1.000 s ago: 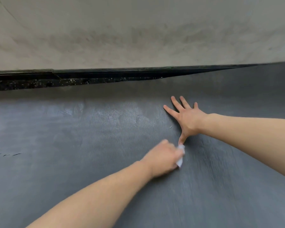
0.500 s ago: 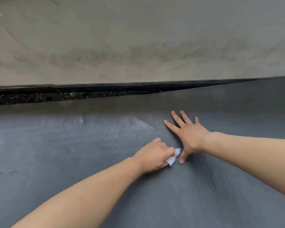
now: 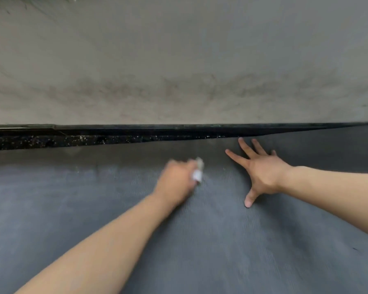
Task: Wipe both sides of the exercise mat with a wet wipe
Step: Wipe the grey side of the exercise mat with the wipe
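Note:
A dark grey textured exercise mat (image 3: pixel 72 209) fills the lower half of the view. My left hand (image 3: pixel 175 183), blurred by motion, grips a crumpled white wet wipe (image 3: pixel 197 174) and presses it on the mat near its far edge. My right hand (image 3: pixel 261 170) lies flat on the mat to the right, fingers spread, with the fingertips close to the far edge and the thumb pointing back toward me.
Beyond the mat's far edge runs a black speckled strip (image 3: pixel 94 140) along the base of a stained grey wall (image 3: pixel 179 60). The mat stretches on to the left, right and toward me.
My left hand has swept the wipe away from my right thumb, toward the mat's far edge. The view has tilted up, showing more wall. My right hand stays flat.

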A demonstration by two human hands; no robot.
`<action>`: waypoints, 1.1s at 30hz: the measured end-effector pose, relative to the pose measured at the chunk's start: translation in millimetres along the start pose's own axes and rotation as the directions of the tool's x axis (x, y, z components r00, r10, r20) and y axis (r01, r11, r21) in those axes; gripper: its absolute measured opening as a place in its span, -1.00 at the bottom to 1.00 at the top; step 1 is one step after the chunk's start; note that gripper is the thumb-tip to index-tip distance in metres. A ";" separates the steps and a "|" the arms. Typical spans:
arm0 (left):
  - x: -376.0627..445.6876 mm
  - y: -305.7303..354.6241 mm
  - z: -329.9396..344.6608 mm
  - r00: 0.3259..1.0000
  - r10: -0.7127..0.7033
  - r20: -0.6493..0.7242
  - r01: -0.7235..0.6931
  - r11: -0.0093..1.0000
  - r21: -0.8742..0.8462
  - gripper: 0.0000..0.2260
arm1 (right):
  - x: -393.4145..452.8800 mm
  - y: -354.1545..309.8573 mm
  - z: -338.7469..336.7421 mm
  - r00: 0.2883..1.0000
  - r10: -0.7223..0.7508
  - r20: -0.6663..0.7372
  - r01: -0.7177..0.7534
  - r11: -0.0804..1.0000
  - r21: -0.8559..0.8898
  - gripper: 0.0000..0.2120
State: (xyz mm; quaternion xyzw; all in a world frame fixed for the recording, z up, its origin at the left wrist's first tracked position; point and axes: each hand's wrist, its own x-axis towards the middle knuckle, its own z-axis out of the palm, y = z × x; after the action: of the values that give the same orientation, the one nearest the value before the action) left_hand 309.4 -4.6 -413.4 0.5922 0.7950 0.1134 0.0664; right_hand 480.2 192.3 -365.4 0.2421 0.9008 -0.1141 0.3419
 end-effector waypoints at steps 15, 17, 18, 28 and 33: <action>69.3 -13.7 5.1 0.723 -0.670 -0.168 0.635 0.741 -0.220 -0.91 | 8.0 3.2 -7.9 0.997 -0.012 0.080 0.013 1.000 -0.020 0.57; 72.9 22.6 12.6 0.823 -0.563 -0.075 0.528 0.808 -0.263 -0.83 | 6.5 3.9 -9.3 0.995 -0.023 0.093 0.025 1.000 -0.017 0.56; 70.6 41.9 16.2 0.901 -0.433 0.008 0.422 0.873 -0.243 -0.76 | 5.5 4.2 -8.9 0.995 -0.025 0.095 0.027 1.000 -0.012 0.56; 65.2 8.7 -1.1 0.738 -0.675 -0.024 0.674 0.735 0.069 -0.87 | 5.9 7.8 -7.6 0.995 -0.065 0.070 0.069 0.996 -0.060 0.56; 71.7 52.2 23.5 0.975 -0.220 -0.008 0.215 0.959 -0.186 -0.82 | 7.9 9.0 -3.8 0.998 -0.053 0.042 0.055 0.998 -0.044 0.58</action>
State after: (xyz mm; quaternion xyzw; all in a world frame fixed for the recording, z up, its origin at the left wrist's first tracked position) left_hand 342.6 80.7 -420.5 0.4908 0.8423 0.1868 0.1213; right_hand 477.7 204.2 -368.3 0.2077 0.9022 -0.1079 0.3623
